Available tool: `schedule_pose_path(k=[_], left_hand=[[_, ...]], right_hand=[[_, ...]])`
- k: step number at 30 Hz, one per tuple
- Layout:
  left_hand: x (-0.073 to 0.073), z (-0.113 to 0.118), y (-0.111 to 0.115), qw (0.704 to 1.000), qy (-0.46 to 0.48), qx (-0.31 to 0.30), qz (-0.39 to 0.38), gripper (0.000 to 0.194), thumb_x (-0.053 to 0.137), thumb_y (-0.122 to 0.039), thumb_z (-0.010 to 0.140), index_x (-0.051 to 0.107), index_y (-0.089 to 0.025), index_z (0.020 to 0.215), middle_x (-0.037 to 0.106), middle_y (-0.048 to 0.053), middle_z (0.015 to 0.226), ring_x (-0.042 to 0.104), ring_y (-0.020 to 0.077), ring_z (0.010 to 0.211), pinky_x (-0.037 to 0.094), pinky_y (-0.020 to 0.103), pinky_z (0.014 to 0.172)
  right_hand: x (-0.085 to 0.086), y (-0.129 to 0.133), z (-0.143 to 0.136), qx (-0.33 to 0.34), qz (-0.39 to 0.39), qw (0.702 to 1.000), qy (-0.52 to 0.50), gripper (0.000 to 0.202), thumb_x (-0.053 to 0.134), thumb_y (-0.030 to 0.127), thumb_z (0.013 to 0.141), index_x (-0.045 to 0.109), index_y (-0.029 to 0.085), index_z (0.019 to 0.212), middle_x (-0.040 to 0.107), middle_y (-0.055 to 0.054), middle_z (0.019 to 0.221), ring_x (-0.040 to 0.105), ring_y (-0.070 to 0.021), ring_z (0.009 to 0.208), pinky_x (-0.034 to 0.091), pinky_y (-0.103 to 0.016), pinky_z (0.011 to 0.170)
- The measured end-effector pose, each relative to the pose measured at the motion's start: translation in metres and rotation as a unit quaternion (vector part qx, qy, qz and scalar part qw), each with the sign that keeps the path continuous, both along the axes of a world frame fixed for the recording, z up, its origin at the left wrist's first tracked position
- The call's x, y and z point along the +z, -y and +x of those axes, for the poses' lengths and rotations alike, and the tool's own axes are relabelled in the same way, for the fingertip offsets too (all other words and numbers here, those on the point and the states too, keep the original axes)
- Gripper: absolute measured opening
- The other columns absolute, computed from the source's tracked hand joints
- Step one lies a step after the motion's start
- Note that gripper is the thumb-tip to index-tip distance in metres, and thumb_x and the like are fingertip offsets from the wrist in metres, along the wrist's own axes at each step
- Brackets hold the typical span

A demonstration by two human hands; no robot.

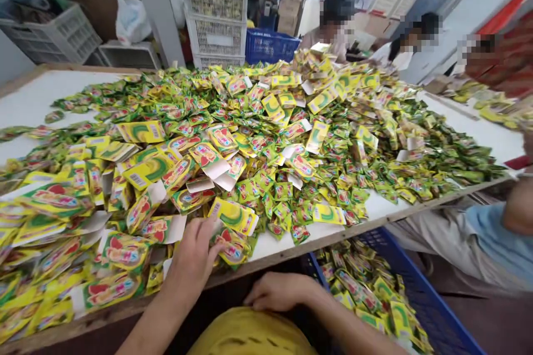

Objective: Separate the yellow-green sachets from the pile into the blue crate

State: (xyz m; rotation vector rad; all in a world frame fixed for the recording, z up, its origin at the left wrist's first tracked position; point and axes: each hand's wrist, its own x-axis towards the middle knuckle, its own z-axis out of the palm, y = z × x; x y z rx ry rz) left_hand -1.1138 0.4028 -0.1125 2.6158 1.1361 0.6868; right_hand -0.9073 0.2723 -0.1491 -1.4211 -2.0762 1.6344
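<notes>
My left hand (194,252) is at the near edge of the table, its thumb and fingers closed on the end of a small yellow-green carton (231,247) with a watermelon picture. Another yellow carton (234,215) with a green swirl lies just beyond the fingertips. My right hand (281,291) hangs below the table edge, in front of my yellow top, with its fingers curled; whatever may be inside them is hidden. Around the left hand lie many similar cartons, several with white end flaps open. Small shiny green sachets (283,211) are heaped farther right.
The white table (266,244) has a wooden rim. Below it on the right stands a blue crate (433,299) of cartons. White crates (216,36) and a blue basket (270,44) are behind. Other people sit across the table; a person's knee and arm (518,208) are at right.
</notes>
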Motion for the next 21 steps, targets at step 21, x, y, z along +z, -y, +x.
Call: schedule_pose_path(k=[21], left_hand=[[-0.012, 0.015, 0.003, 0.896, 0.381, 0.039, -0.225, 0.03, 0.066, -0.039, 0.078, 0.055, -0.02, 0.099, 0.059, 0.001, 0.084, 0.06, 0.0156, 0.074, 0.051, 0.026, 0.067]], right_hand=[[0.008, -0.041, 0.128, -0.442, 0.205, 0.873, 0.021, 0.045, 0.084, 0.035, 0.047, 0.066, 0.018, 0.085, 0.067, -0.002, 0.081, 0.063, -0.0228, 0.081, 0.05, -0.034, 0.074]])
